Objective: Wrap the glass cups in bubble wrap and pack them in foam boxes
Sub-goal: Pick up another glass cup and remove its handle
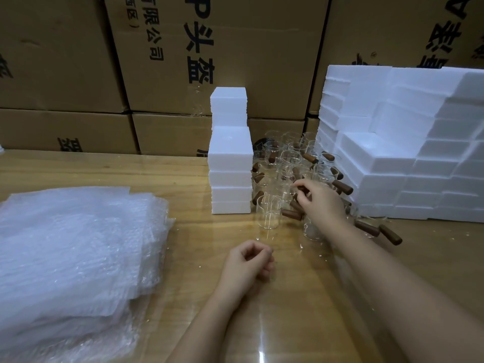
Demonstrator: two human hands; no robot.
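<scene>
Right of the frame's centre, the glass cups (285, 163) stand bare, clustered between stacks of foam boxes (230, 166). The right hand (322, 199) reaches in, fingers curled round one wooden handle (302, 189). The left hand (248, 263) rests loosely curled on the table (183, 231), holding nothing. Bubble wrap (73, 244) lies piled at lower left. No wrapped cup shows, so wrapping and boxing seem still ahead.

The middle carton (217, 48), behind the foam stack (230, 153), carries large black print running down its face: "P头盔". Left of that, in smaller print, stand "有限公司" and "西区)". The right carton (406, 27), up and right of the stack, shows a large "A"; its other characters are cropped and unreadable.
</scene>
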